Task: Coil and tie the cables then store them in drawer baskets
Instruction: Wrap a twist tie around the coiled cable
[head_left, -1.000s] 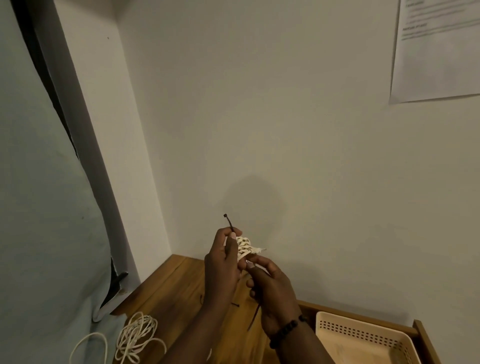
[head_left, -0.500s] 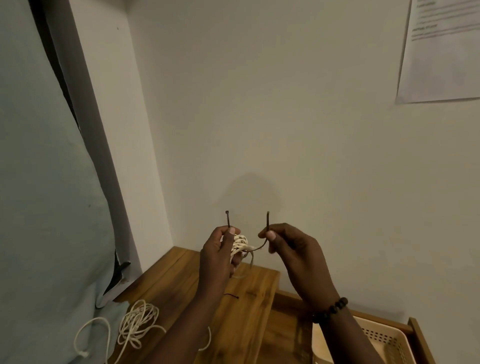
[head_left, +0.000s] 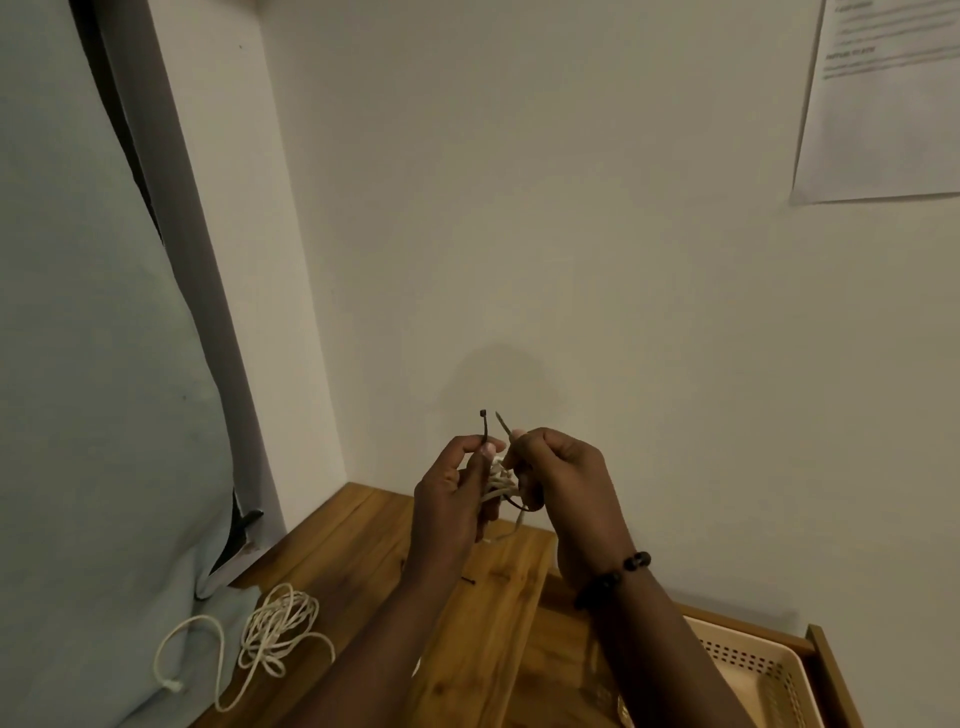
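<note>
Between the hands: coiled cable (head_left: 500, 480), black zip tie (head_left: 514, 503) looped beneath.
Left hand (head_left: 451, 499): pinches the tie's head end upright.
Right hand (head_left: 563, 480): pinches the tail end, beside it.

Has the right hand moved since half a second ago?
Yes. The right hand has closed in leftward on the left hand, bringing the zip tie ends nearly together; the shadow on the wall shows little camera shift.

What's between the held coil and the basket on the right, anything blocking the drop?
Nothing visible. The coiled cable is held up in the left hand and right hand, with the zip tie not yet closed. The basket lies open, lower right; only the right forearm crosses that side.
</note>
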